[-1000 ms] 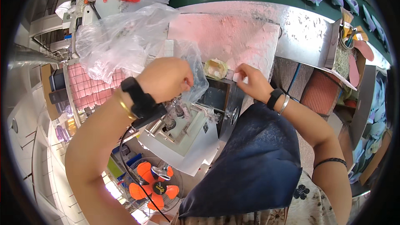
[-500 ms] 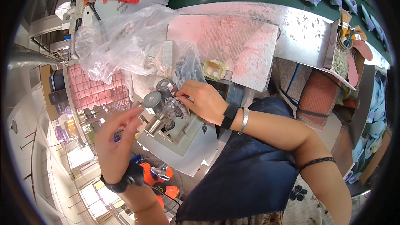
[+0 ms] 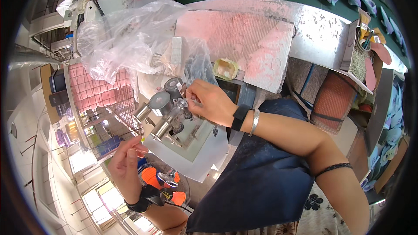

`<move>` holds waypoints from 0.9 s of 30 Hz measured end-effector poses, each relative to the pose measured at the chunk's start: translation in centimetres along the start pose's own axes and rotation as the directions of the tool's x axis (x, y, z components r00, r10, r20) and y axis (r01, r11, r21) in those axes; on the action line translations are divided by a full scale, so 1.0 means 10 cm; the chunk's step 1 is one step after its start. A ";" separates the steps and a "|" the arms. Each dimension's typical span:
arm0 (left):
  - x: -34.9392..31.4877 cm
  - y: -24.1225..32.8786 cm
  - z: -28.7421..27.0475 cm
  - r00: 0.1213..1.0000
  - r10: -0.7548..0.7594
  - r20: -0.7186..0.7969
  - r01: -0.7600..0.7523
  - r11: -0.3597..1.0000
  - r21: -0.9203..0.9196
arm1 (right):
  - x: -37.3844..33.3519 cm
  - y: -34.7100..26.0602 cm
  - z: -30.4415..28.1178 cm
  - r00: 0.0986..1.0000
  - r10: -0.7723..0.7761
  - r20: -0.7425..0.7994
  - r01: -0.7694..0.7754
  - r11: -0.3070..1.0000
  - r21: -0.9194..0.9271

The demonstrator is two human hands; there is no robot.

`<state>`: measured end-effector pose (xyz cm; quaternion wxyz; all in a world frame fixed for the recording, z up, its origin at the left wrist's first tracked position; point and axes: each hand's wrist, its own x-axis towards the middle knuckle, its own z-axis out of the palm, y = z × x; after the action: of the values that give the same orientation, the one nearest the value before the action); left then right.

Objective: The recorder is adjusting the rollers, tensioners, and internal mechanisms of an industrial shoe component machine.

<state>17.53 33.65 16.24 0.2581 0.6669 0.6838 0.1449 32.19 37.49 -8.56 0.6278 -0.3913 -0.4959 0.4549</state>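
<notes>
Basically, head view: roller machine (image 3: pixel 176 122) had plastic bag (image 3: pixel 130 39) behind it. Right hand (image 3: pixel 211 103) was at its right side, curled, couldn't tell if gripping; left hand (image 3: pixel 127 165) off its near left, fingertips together, contents unclear.

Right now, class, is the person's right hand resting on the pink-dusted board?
No, the right hand is at the metal machine, apart from the pink-dusted board.

The left arm (image 3: pixel 163 216) hides part of the fan (image 3: pixel 179 198) from us. We can't tell if the right hand (image 3: pixel 212 103) is holding something small.
</notes>
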 end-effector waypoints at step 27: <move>0.22 0.23 0.19 0.994 -0.015 0.106 0.018 0.999 -0.028 | -0.15 0.17 -0.42 0.717 0.519 0.466 -0.662 0.717 0.219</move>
<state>20.52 35.66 15.57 0.3048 0.6643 0.6723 0.1171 35.87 36.40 -11.40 0.4014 -0.3115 -0.3555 0.7845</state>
